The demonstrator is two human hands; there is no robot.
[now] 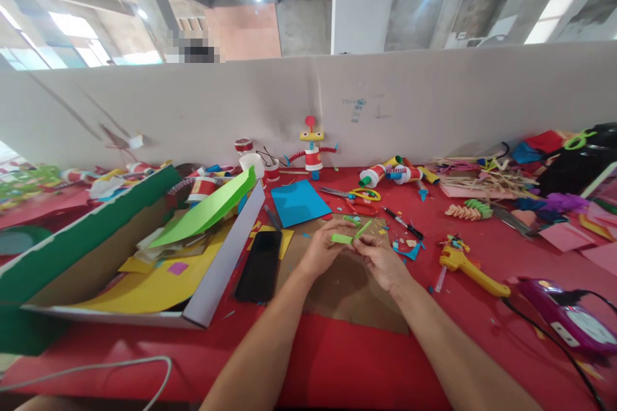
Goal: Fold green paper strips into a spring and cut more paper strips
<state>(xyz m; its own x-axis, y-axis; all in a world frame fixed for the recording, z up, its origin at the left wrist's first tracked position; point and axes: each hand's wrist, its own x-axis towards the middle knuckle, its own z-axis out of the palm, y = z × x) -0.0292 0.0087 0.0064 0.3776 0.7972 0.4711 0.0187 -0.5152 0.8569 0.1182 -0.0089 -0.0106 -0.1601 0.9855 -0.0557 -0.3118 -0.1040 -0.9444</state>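
Observation:
Both hands meet over a piece of brown cardboard [337, 295] on the red table. My left hand [324, 245] is closed on a light green paper strip [342, 239]. The other end of the strip, bent upward at an angle, is pinched by my right hand [380, 258]. Just behind the fingers lies a small folded green paper spring [351, 221]. A blue paper sheet [301, 203] lies beyond my left hand. Scissors with yellow handles [365, 194] and a black craft knife [403, 223] rest beyond my right hand.
On the left stands an open box [222, 257] holding coloured paper, beside a black phone [260, 263]. A paper-cup robot figure [313, 157] stands by the partition. To the right are a yellow glue gun [472, 270], its cable and a purple power strip [569, 318].

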